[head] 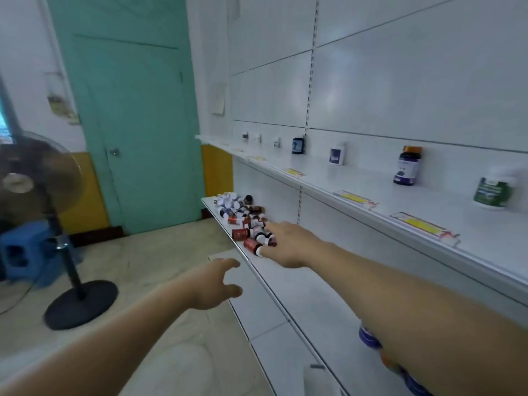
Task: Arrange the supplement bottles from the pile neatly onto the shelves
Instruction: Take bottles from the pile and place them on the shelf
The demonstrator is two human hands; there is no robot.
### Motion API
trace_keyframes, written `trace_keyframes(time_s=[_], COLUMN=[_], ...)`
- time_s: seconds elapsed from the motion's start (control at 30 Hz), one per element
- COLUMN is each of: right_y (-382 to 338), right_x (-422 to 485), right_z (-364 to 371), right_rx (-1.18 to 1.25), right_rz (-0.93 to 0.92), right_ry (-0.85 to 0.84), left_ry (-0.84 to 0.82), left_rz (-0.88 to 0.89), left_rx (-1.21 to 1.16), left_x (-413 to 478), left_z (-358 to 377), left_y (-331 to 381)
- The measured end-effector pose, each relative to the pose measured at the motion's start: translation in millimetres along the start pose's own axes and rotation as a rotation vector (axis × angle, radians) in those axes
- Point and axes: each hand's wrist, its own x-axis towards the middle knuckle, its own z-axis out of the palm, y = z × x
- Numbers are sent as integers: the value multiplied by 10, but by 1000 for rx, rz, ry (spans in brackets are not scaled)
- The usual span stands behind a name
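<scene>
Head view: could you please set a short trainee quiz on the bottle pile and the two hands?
1. True or false: the bottles in the pile all stand upright.
2. Which hand reaches the pile? A. the left one B. the right one C. neither
3. Fill in: the left hand holds ____.

Key
1. False: they lie jumbled on the lower shelf.
2. B: the right hand has its fingers on the pile's near end.
3. Nothing: it hovers open, off the shelf's front edge.
</scene>
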Motion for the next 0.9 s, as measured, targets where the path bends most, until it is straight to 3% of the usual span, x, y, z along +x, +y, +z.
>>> trace_keyframes(time_s=[0.43, 0.9], right_y=[465, -248], right_x=[2731, 6038], right_z=[658, 1186], right_rx=[70, 19], right_rz=[90, 176], right_ry=[-46, -50], left_ry=[-8, -83], left_rz=[-72, 62], left_rx=[19, -32], left_x=[2218, 4656], left_z=[-210, -840], left_y=[-1176, -3299])
